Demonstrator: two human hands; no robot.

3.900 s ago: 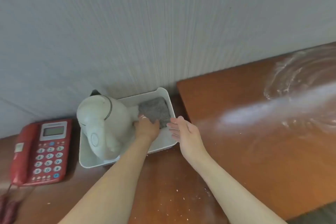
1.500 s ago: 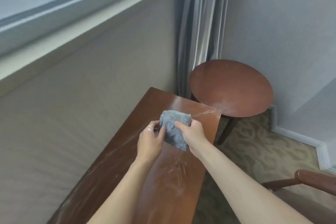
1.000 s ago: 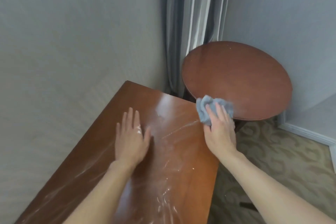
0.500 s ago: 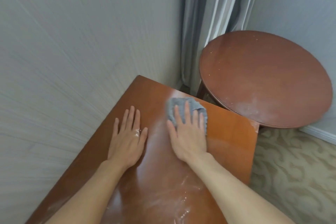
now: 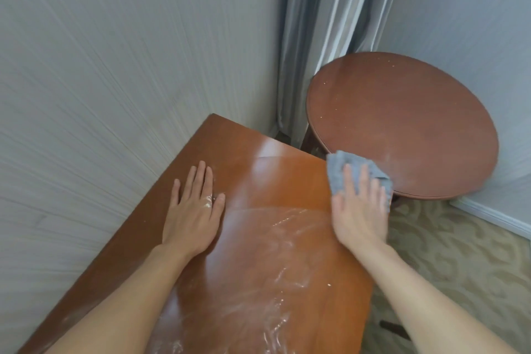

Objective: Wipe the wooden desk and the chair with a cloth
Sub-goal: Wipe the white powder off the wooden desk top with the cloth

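- Room corner: pale textured wall (image 5: 115, 66) beyond the left hand, grey curtain (image 5: 324, 37) ahead of both hands, patterned carpet (image 5: 459, 267) below the right forearm.
- Wooden desk (image 5: 273, 187): reddish-brown, glossy; long axis runs from the near left to the far right corner; white powdery smears near the wrists and between the forearms.
- Left hand (image 5: 192, 210): flat on the desk, fingers straight and close together, pointing away; holds nothing; white residue on one knuckle.
- Right hand (image 5: 359, 210): fingers extended, pressing on the cloth at the desk's far right edge.
- Cloth (image 5: 344, 169): grey, crumpled, under and ahead of the right fingers, overhanging the edge.
- Round wooden table (image 5: 402, 123): just beyond the right hand, dusted with specks.
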